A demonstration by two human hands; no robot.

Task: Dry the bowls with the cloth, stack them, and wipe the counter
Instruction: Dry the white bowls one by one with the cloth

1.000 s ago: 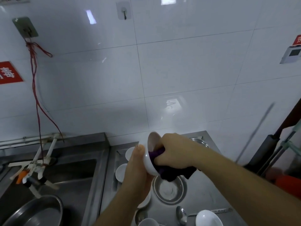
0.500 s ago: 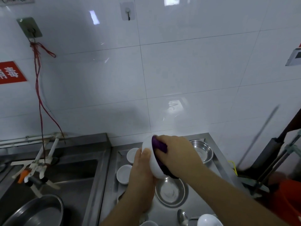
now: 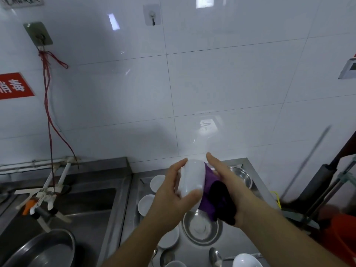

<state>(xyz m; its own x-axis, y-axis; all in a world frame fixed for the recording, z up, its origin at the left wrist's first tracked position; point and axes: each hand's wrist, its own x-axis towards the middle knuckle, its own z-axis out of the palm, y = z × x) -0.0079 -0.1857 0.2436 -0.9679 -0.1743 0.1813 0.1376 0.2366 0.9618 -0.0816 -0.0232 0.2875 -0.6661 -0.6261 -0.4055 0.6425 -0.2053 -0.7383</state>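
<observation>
Above counter (image 3: pixel 242 241), left hand (image 3: pixel 169 191) grips white bowl (image 3: pixel 191 177); right hand (image 3: pixel 229 183), fingers straight, presses half-hidden purple cloth (image 3: pixel 215 197).

White bowl (image 3: pixel 191 178) against purple cloth (image 3: pixel 215 197), seemingly.
</observation>
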